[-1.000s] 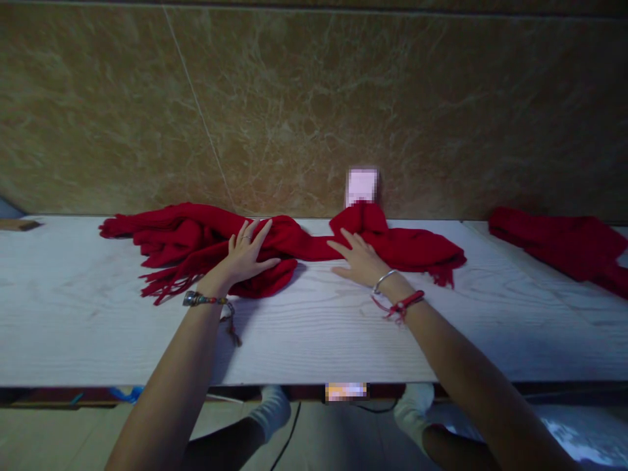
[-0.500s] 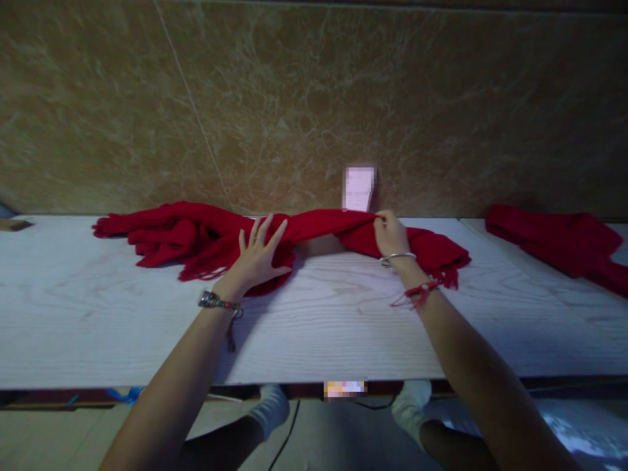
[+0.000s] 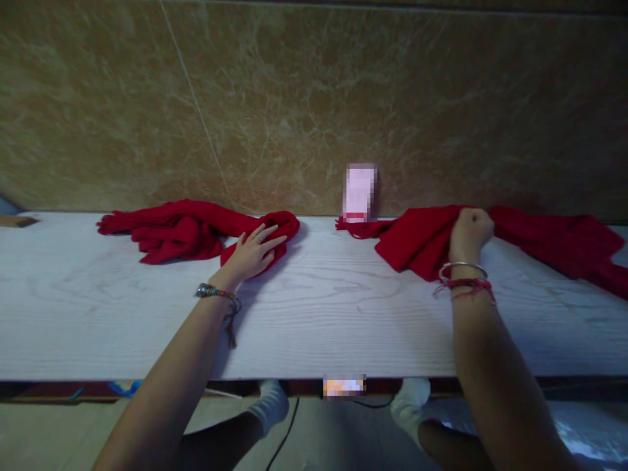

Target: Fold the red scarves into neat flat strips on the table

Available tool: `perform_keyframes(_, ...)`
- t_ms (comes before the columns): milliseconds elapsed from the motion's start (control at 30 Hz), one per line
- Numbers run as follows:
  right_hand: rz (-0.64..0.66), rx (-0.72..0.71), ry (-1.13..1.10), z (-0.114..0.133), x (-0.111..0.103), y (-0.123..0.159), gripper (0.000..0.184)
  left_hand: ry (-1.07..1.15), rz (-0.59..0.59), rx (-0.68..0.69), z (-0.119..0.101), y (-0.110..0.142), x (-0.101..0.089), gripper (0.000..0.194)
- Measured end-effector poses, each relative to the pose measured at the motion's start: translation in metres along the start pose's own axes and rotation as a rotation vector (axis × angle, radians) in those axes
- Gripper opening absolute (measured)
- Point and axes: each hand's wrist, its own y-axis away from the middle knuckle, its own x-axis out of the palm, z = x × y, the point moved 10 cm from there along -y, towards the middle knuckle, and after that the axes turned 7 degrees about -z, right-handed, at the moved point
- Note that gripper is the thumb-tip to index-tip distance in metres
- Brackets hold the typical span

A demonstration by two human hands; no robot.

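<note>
My left hand (image 3: 252,254) rests with its fingers spread on the looped end of a crumpled red scarf (image 3: 179,226), which lies along the back of the white board at the left. My right hand (image 3: 471,232), curled into a fist, grips a second red scarf (image 3: 417,237) farther right. That scarf hangs loosely from the fist towards the left, its thin fringed end touching the foot of a pink card-like object whose surface is blurred. What the right fingers cover is hidden.
Beyond the right fist, another length of red cloth (image 3: 564,242) lies on the board (image 3: 333,314). A brown tiled wall (image 3: 275,111) rises behind it. The pink card (image 3: 360,186) leans there. A small wooden block (image 3: 17,221) sits far left.
My right hand has moved to the right, pulling its scarf away from the left pile. A gap of bare board now shows between them. My left hand stays nearly in place.
</note>
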Motion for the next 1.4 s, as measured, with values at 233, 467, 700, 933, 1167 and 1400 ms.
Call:
perform_keyframes(233, 0.031, -0.049, -0.024, 0.058, 0.03, 0.022, 0.029, -0.144, -0.135, -0.019, -0.028, -0.001, -0.01, 0.063)
perform_keyframes(467, 0.072, -0.465, 0.044, 0.123, 0.075, 0.06, 0.019, -0.158, -0.253, -0.315, 0.02, 0.009, -0.021, 0.06)
perform_keyframes(700, 0.615, -0.442, 0.039, 0.19, 0.234, 0.119, 0.061, -0.061, -0.453, -1.007, 0.122, 0.077, -0.05, 0.097)
perform_keyframes(933, 0.829, -0.444, 0.163, 0.229, 0.345, 0.146, 0.064, -0.003, -0.443, -1.096, 0.153, 0.078, -0.035, 0.096)
perform_keyframes(1167, 0.869, -0.483, 0.172, 0.22, 0.349, 0.154, 0.059, 0.001, -0.477, -1.021, 0.16, 0.072, -0.035, 0.091)
perform_keyframes(1400, 0.579, -0.52, 0.105, 0.187, 0.247, 0.121, 0.056, -0.054, -0.531, -0.666, 0.111, 0.056, -0.049, 0.086)
